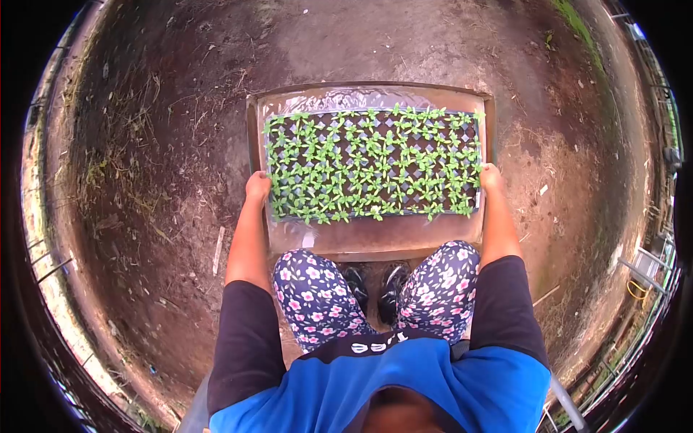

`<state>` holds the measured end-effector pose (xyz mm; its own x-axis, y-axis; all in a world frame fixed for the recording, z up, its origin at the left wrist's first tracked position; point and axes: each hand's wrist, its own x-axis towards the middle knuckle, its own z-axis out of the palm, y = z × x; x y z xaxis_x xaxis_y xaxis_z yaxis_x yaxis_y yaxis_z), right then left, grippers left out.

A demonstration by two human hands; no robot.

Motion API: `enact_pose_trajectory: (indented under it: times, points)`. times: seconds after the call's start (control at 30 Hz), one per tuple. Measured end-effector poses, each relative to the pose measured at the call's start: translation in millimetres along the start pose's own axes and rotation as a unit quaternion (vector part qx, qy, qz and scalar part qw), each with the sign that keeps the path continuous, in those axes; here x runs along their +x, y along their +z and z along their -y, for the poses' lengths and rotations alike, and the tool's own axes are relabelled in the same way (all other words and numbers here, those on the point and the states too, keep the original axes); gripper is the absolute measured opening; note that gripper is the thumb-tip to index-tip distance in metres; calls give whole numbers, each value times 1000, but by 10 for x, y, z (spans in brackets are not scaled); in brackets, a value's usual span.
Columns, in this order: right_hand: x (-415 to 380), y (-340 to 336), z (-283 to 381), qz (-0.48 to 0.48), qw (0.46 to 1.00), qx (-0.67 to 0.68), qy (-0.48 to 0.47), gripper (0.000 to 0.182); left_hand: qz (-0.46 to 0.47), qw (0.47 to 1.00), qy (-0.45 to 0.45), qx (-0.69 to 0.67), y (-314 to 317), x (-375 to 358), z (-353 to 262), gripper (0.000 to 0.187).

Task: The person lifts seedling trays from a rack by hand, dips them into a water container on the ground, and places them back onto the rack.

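A dark seedling tray (375, 164) full of small green plants lies level over a shallow rectangular basin (346, 242) with water in it. My left hand (258, 186) is closed on the tray's left edge, a little below its middle. On the opposite side my right hand (491, 178) grips the right edge at about the same height. The fingertips of both hands are partly hidden at the tray's edges. Water shows along the basin's far side, and a small pale patch is near its front left.
Brown bare soil (166, 238) with dry plant bits surrounds the basin. My knees in flowered trousers (317, 296) and dark shoes (390, 289) are close to its near edge. Metal bars and a yellow loop (637, 290) show at the far right.
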<state>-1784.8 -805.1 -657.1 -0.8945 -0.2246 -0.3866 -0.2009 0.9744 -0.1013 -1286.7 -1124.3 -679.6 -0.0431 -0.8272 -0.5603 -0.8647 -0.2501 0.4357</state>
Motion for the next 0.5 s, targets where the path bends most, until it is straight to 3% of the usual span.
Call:
enact_pose_trajectory:
  times: [0.03,0.13,0.17,0.27,0.33,0.5]
  points:
    - [21,0,-2,22,1000,-10,1,23,22,999,-7,35,-41,-10,-37,32]
    - [13,-59,95,-4,1000,-2,8,24,-109,987,42,110,-59,-94,-278,29]
    - [-240,-279,359,-19,999,29,26,22,-122,985,94,80,-97,-189,-397,27]
    - [-277,-275,566,-68,993,70,-70,22,-176,964,193,56,-37,-318,-678,26]
    - [-310,-337,669,-50,988,121,-81,21,-167,964,206,34,-14,-410,-846,26]
    - [-214,-348,446,-167,971,155,-73,20,-172,958,229,8,-1,-473,-776,26]
